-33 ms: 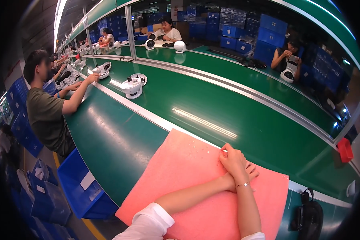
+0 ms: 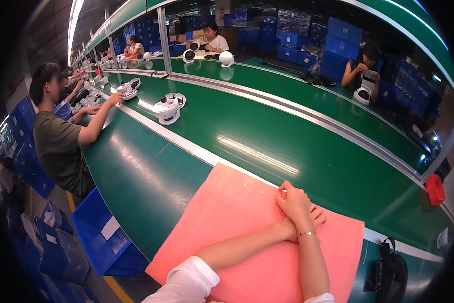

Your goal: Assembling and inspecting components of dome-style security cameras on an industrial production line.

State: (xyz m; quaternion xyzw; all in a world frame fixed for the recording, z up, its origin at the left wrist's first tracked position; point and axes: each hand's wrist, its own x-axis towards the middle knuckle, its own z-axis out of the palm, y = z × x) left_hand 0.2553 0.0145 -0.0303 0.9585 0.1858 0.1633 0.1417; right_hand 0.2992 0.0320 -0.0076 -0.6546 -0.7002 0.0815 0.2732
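Note:
My forearms cross on a pink foam mat (image 2: 227, 217), the right one lying over the left wrist. My right hand (image 2: 294, 203) rests near the mat's far edge, its fingers curled and pressed together; whatever they may hold is hidden. Partly covered beneath it, my left hand (image 2: 317, 216) lies on the mat with its visible fingers stretched out and a little apart, holding nothing that shows. Several tiny shiny pieces (image 2: 245, 192) are scattered on the mat, left of my right hand. A thin bracelet (image 2: 306, 233) circles my right wrist.
Beyond the mat runs a green conveyor belt (image 2: 257, 136) with a metal edge, carrying white round camera housings (image 2: 167, 109). A co-worker (image 2: 60, 131) at the left handles one. A blue bin (image 2: 108, 232) stands lower left, a black bag (image 2: 390, 272) right, a red bin (image 2: 435, 190) farther right.

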